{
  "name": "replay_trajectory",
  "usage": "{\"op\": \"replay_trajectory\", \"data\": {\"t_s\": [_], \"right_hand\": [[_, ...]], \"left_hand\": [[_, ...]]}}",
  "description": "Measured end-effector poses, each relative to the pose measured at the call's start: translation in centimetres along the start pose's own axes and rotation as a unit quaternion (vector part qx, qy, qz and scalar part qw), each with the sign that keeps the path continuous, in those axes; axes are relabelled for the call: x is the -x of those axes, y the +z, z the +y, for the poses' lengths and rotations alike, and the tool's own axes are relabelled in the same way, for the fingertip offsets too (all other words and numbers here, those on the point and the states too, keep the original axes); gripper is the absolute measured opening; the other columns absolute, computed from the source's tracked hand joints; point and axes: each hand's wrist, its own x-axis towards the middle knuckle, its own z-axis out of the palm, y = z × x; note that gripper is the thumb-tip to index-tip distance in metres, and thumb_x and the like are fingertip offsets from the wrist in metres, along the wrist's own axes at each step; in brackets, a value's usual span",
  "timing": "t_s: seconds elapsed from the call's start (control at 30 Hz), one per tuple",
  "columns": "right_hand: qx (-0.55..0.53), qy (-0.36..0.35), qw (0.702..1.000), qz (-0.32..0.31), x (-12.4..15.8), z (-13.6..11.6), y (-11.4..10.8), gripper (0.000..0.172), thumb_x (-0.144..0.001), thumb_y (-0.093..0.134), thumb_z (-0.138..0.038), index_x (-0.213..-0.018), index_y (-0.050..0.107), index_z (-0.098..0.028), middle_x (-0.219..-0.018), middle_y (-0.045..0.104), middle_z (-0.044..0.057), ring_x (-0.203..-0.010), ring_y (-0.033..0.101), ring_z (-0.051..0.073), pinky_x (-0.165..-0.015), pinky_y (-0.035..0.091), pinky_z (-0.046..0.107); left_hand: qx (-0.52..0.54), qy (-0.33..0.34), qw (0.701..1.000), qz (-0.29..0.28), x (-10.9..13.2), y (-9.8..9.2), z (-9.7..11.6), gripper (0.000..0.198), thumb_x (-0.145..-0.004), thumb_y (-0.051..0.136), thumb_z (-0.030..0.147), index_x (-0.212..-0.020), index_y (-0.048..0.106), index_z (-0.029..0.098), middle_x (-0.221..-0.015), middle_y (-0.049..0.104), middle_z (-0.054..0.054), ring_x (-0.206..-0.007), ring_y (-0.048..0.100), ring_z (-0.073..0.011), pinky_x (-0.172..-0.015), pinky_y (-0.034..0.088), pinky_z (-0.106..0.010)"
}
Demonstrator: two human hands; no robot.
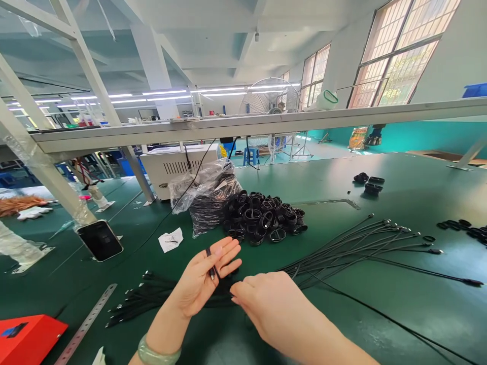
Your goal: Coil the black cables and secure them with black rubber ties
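Holding a slim black piece (pixel 212 274) under my thumb, I have my left hand (pixel 201 279) palm up with its fingers stretched out. My right hand (pixel 272 301) sits just beside it, fingertips pressed together; whether they pinch anything, I cannot tell. Black cables (pixel 152 293) lie on the green table (pixel 411 187), a heap of black loops (pixel 262 218) just beyond.

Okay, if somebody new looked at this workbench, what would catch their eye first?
Probably the big heap of black rings in the middle of the green tabletop, right beside a clear plastic bag. Nearer, the palm-up left hand stands out, with a green bangle on its wrist. The bright red box at the lower left corner also draws the eye.
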Motion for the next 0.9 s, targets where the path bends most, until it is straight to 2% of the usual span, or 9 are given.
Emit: {"op": "replay_trajectory", "data": {"t_s": [0.13, 0.3, 0.37, 0.5, 0.63, 0.7, 0.77, 0.83, 0.9], "right_hand": [[-0.019, -0.024, 1.0, -0.005, 0.8, 0.5, -1.1, 0.02, -0.091, 0.049, -0.015, -0.073, 0.055, -0.019, -0.075, 0.068, 0.0, -0.063, 0.06, 0.014, -0.052, 0.024, 0.027], [-0.052, -0.063, 0.997, -0.014, 0.8, 0.8, -1.1, 0.02, -0.091, 0.052, -0.019, -0.072, 0.059, -0.019, -0.072, 0.068, 0.0, -0.06, 0.058, 0.014, -0.05, 0.025, 0.026], [-0.1, -0.064, 0.992, 0.036, 0.4, 1.5, -1.0, 0.018, -0.092, 0.052, -0.02, -0.079, 0.065, -0.021, -0.075, 0.068, 0.0, -0.066, 0.059, 0.013, -0.055, 0.03, 0.024], [-0.195, 0.037, 0.962, 0.186, -0.9, 4.1, -0.6, 0.012, -0.085, 0.063, -0.021, -0.079, 0.072, -0.025, -0.07, 0.061, -0.002, -0.066, 0.055, 0.012, -0.059, 0.035, 0.022], [-0.298, 0.064, 0.922, 0.24, -2.7, 6.0, 0.6, 0.008, -0.079, 0.07, -0.027, -0.074, 0.073, -0.023, -0.07, 0.057, -0.001, -0.064, 0.051, 0.012, -0.057, 0.037, 0.022], [-0.35, 0.056, 0.906, 0.23, -3.4, 6.0, 1.5, 0.014, -0.083, 0.066, -0.033, -0.079, 0.074, -0.022, -0.074, 0.061, 0.0, -0.068, 0.054, 0.013, -0.06, 0.04, 0.023], [-0.369, 0.054, 0.909, 0.186, -3.9, 5.4, 2.2, 0.022, -0.09, 0.057, -0.035, -0.086, 0.073, -0.021, -0.079, 0.065, 0.001, -0.073, 0.058, 0.015, -0.065, 0.043, 0.024], [-0.336, 0.064, 0.933, 0.109, -3.7, 4.3, 2.7, 0.025, -0.095, 0.048, -0.033, -0.094, 0.071, -0.021, -0.078, 0.067, 0.001, -0.073, 0.061, 0.016, -0.065, 0.044, 0.024], [-0.249, 0.085, 0.964, 0.026, -3.2, 3.0, 3.0, 0.025, -0.096, 0.046, -0.03, -0.103, 0.068, -0.022, -0.075, 0.068, 0.002, -0.068, 0.063, 0.018, -0.06, 0.042, 0.025]], "left_hand": [[0.001, -0.054, 0.998, -0.043, 0.1, 0.2, 0.0, 0.04, -0.092, 0.053, 0.019, -0.129, 0.055, 0.004, -0.14, 0.052, -0.023, -0.133, 0.043, -0.0347, -0.112, 0.035, -0.048], [-0.003, -0.011, 1.0, 0.029, 0.4, 1.4, -0.8, 0.035, -0.093, 0.051, 0.021, -0.125, 0.058, 0.007, -0.142, 0.051, -0.019, -0.134, 0.044, -0.0309, -0.108, 0.041, -0.044], [-0.032, -0.021, 0.999, 0.022, 0.9, 2.0, -1.2, 0.034, -0.094, 0.051, 0.025, -0.125, 0.06, 0.015, -0.146, 0.047, -0.013, -0.134, 0.043, -0.0298, -0.105, 0.044, -0.043], [-0.064, -0.122, 0.987, -0.086, 2.0, 3.2, -1.9, 0.04, -0.095, 0.047, 0.038, -0.121, 0.064, 0.014, -0.14, 0.054, -0.017, -0.121, 0.057, -0.0341, -0.091, 0.055, -0.043], [-0.032, -0.202, 0.967, -0.151, 2.8, 3.6, -2.1, 0.055, -0.096, 0.034, 0.048, -0.114, 0.067, 0.008, -0.122, 0.066, -0.023, -0.088, 0.074, -0.028, -0.06, 0.062, -0.028], [-0.003, -0.183, 0.975, -0.128, 3.0, 3.4, -1.5, 0.058, -0.097, 0.032, 0.048, -0.098, 0.073, 0.007, -0.096, 0.077, -0.02, -0.053, 0.072, -0.0144, -0.039, 0.051, -0.014], [0.035, -0.122, 0.989, -0.074, 3.0, 3.0, -0.5, 0.052, -0.099, 0.034, 0.04, -0.09, 0.074, 0.009, -0.079, 0.079, -0.013, -0.03, 0.055, -0.0016, -0.03, 0.038, -0.007], [0.058, -0.069, 0.995, -0.038, 2.7, 2.5, 0.6, 0.041, -0.1, 0.035, 0.031, -0.105, 0.072, 0.012, -0.098, 0.078, -0.011, -0.037, 0.058, 0.0005, -0.035, 0.042, -0.005], [0.051, -0.034, 0.998, -0.036, 2.3, 2.1, 1.3, 0.036, -0.099, 0.038, 0.026, -0.122, 0.063, 0.013, -0.129, 0.065, -0.012, -0.079, 0.073, -0.0092, -0.059, 0.055, -0.01]]}}
